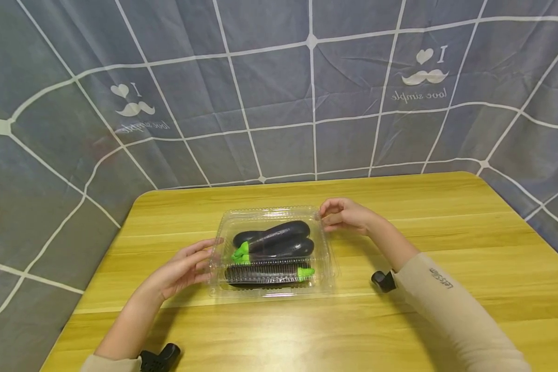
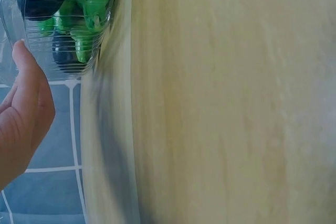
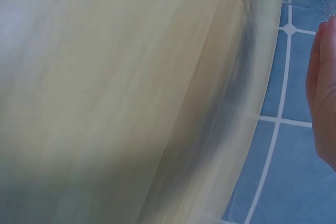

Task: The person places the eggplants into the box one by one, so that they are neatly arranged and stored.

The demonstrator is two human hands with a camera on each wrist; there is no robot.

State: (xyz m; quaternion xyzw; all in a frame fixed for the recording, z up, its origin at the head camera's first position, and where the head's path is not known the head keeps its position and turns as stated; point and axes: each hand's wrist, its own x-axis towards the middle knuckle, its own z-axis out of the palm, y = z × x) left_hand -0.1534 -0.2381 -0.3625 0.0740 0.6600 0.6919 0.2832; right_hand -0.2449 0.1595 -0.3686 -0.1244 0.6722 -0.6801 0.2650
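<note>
A clear plastic clamshell box point(image 1: 272, 293) sits on the table with its lid over several dark purple eggplants point(image 1: 279, 243) with green stems. One eggplant point(image 1: 265, 274) lies along the near side, seen through the ribbed plastic. My left hand point(image 1: 183, 268) rests against the box's left side, its fingers extended; in the left wrist view the thumb point(image 2: 23, 59) touches the plastic. At the far right corner my right hand point(image 1: 346, 214) has bent fingers and pinches the edge of the box. In the right wrist view only part of the right hand point(image 3: 325, 93) shows.
The box stands on a yellow wood-grain table point(image 1: 446, 222) with rounded far corners. A grey-blue curtain point(image 1: 279, 93) with white lines hangs behind the table and along its sides. Black wrist devices point(image 1: 383, 281) are worn near both sleeves.
</note>
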